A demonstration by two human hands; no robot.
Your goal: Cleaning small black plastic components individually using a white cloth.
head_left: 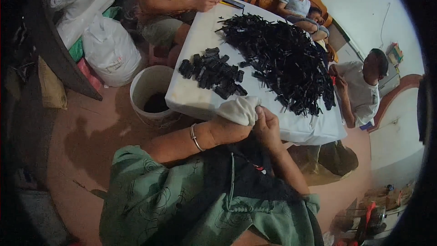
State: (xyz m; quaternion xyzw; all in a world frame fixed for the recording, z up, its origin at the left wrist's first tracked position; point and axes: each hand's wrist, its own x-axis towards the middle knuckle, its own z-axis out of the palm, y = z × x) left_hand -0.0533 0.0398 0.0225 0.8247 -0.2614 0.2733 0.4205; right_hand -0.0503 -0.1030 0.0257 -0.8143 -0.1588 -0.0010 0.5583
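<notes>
Both my hands are close together at the near edge of the white-covered table [195, 102]. A pale, loose cloth, apparently a glove [240, 110], covers the front of my left hand [231, 130] and hides its fingers. My right hand [268, 130] is closed, pinching the right side of this cloth between thumb and fingers. Just beyond the cloth lies a small heap of thicker black plastic parts [213, 72]. A much larger pile of thin black plastic parts [287, 64] covers the table's middle and right.
A white bucket [136, 92] with dark contents stands at the table's left. Stuffed white sacks [109, 50] lie beyond it. One person [166, 0] handles something at the far left; another [362, 93] sits at the right. A dark open sack [337, 161] is below the near right edge.
</notes>
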